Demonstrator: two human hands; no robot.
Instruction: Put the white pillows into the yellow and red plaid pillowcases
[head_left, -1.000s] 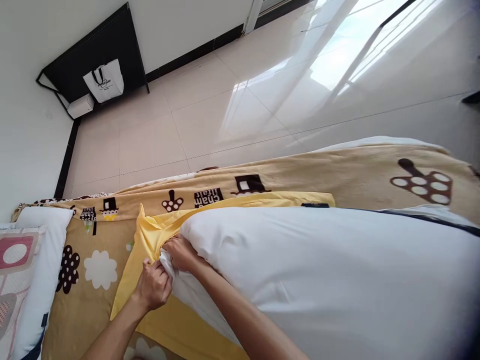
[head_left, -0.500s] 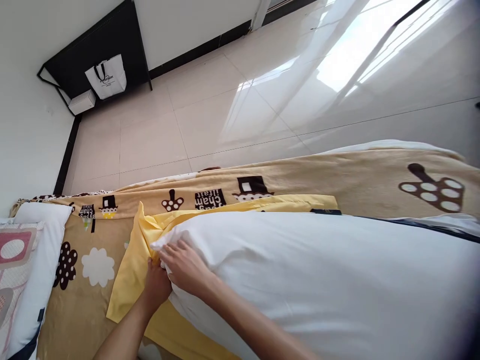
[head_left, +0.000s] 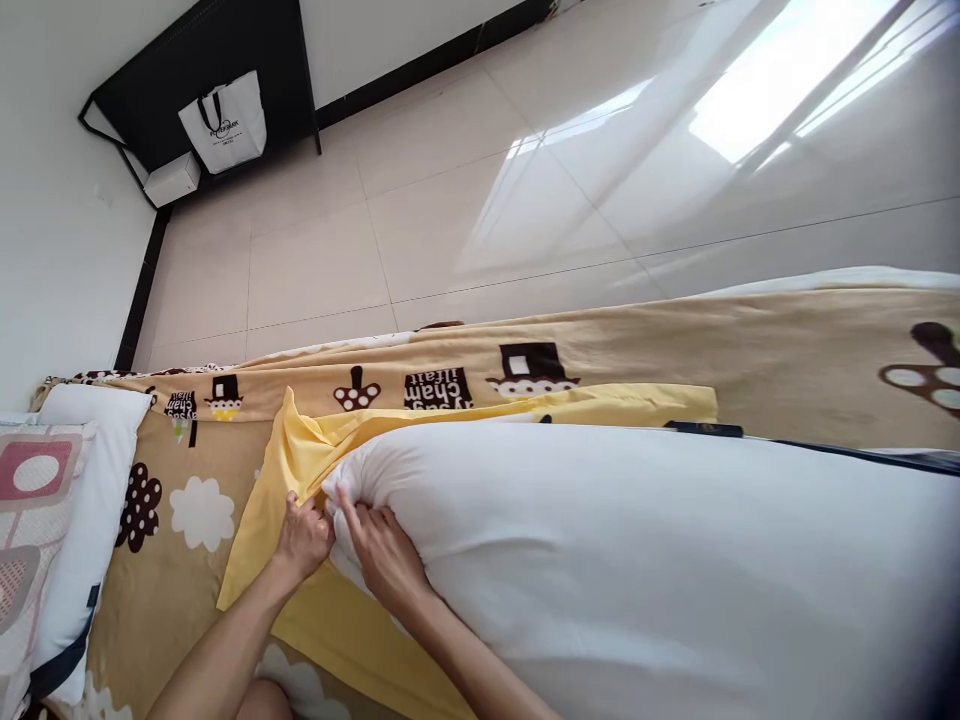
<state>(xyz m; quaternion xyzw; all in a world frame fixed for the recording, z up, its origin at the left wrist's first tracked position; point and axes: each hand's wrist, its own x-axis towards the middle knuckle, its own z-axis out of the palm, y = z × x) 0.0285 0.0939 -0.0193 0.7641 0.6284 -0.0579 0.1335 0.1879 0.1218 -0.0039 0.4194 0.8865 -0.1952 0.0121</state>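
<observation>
A large, plump white pillow (head_left: pixel 600 540) lies across the foreground, its left end bunched and creased. Beneath and beyond it spreads a yellow cloth pillowcase (head_left: pixel 255 530), with a peaked fold by the pillow's left end. My left hand (head_left: pixel 304 538) is closed on the yellow fabric right beside the pillow's tip. My right hand (head_left: pixel 386 555) grips the gathered end of the pillow, fingers curled into it and the index finger stretched toward its corner. The fingertips of both hands are partly hidden in the cloth.
A beige patterned blanket (head_left: pixel 172 600) covers the bed. Another white pillow (head_left: pixel 90 440) with a pink-patterned cover (head_left: pixel 45 530) is at left. A dark flat object (head_left: pixel 703 429) sits behind the big pillow. Against the wall, a white bag (head_left: pixel 229 130) stands beside a white box (head_left: pixel 172 180).
My left hand has shifted up slightly on the yellow fabric. My right hand has moved right and curled from lying flat, and the pillow's end is more bunched. The view has shifted a little.
</observation>
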